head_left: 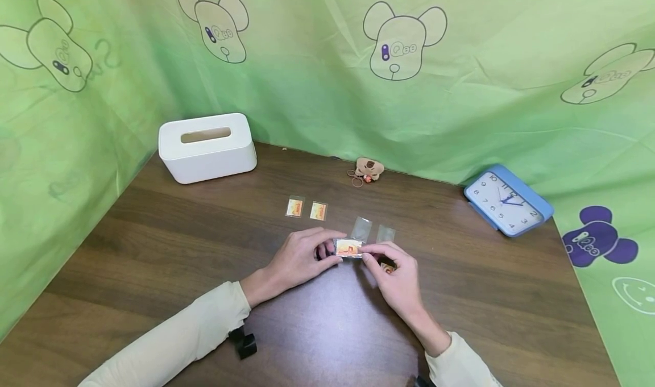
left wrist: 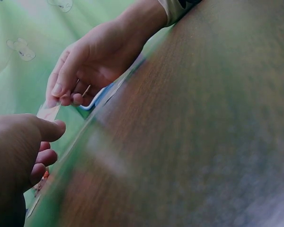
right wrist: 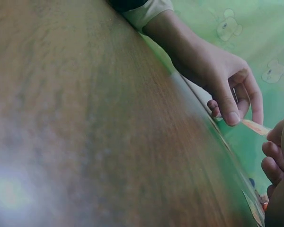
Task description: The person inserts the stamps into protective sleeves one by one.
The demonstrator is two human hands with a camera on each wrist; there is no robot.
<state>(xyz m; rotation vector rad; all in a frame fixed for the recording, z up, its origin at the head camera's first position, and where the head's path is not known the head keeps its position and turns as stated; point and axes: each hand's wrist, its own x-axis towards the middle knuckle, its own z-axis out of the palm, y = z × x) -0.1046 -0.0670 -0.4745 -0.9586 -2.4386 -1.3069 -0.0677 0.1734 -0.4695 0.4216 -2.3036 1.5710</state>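
Both hands hold a small orange-and-white card in a clear plastic sleeve [head_left: 348,248] above the table. My left hand [head_left: 302,255] pinches its left end between thumb and fingertips. At the opposite end, the thumb and index finger of my right hand [head_left: 399,279] grip the sleeve; the left wrist view shows this right hand [left wrist: 97,52] from the other side. Another orange-printed card [head_left: 387,268] peeks out beneath the right hand, mostly hidden. Just beyond the hands lie two clear sleeves [head_left: 361,228]. Farther left, two sleeved orange cards [head_left: 294,206] lie side by side.
A white tissue box [head_left: 210,162] stands at the back left of the brown wooden table [head_left: 215,233]. A brown plush keychain [head_left: 369,169] lies near the back edge, and a blue clock [head_left: 509,200] is at the right. Green printed cloth [head_left: 307,91] hangs behind.
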